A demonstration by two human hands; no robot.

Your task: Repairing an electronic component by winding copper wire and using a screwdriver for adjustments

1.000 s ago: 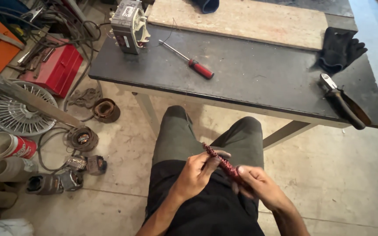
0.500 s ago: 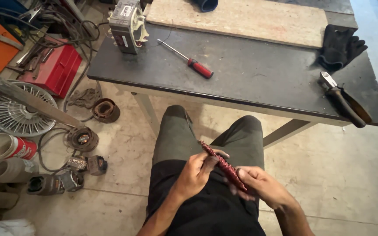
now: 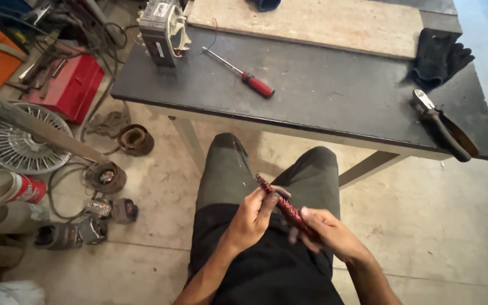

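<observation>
1. Left hand [image 3: 252, 217] is pinching the upper part of a dark red rod-shaped tool [image 3: 280, 203], possibly a wound or braided handle; the surface is too small to read.
2. Right hand [image 3: 326, 231] is closing around the tool's lower end, fingers wrapped under it. Both grips are holding the same piece, over the lap, in front of the bench [image 3: 323, 96].
3. Judgement: working this well is calling for a steady lower hold while the upper fingers are doing the fine turning, keeping the piece angled toward the eyes.
4. Bench top is carrying a red-handled screwdriver [image 3: 244, 73], a grey motor-like unit [image 3: 162, 28], black gloves [image 3: 439, 56] and pliers [image 3: 444, 127] at the right edge.
5. Concrete floor at left is holding a wire fan guard [image 3: 12, 138], a red toolbox [image 3: 72, 85], copper windings [image 3: 136, 138] and loose parts.
</observation>
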